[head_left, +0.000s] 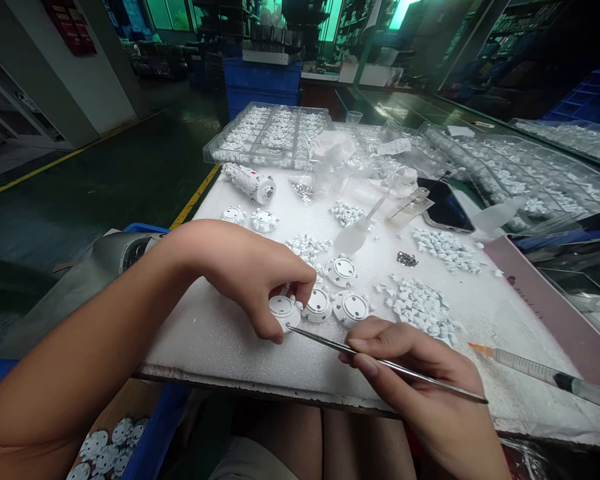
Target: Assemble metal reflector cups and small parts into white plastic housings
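Note:
My left hand (pixel 260 273) curls its thumb and fingers round a white round disc part (pixel 284 308) on the white foam board (pixel 220 340). Metal tweezers (pixel 325 341) are gripped in my right hand (pixel 410 367), between thumb and fingers. Their tip touches the near edge of that disc. Just right of it lie more white discs, among them one disc (pixel 319 303) beside my left fingertips, another (pixel 355 307) near the tweezers, and a third (pixel 341 271) behind them.
Piles of small white pieces (pixel 425 307) lie to the right, with a syringe (pixel 545 373) nearer the edge. Behind are a plastic spoon (pixel 353 235), a phone (pixel 447 205) and a divided clear tray (pixel 270 137). More discs (pixel 107 450) fill a blue bin below left.

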Demonstrator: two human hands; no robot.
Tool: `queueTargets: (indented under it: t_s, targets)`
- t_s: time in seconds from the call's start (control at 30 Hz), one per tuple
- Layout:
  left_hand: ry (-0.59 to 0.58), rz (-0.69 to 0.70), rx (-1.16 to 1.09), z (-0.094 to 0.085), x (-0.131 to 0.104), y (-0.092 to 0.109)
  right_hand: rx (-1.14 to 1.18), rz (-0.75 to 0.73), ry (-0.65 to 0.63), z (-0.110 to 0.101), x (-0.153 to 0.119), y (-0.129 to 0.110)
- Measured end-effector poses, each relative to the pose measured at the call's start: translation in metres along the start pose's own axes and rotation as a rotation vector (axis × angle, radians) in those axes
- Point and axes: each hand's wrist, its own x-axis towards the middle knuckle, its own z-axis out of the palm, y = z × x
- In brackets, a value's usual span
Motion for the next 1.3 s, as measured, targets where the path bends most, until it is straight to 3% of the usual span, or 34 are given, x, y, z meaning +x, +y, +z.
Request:
queueTargets:
  t_s: [1.3]
  targets:
    - [-0.007,-0.001,0.01,-0.0003,0.0001,0.0003,-0.005,0.027,0.038,0.0002,0.0002,-0.0001]
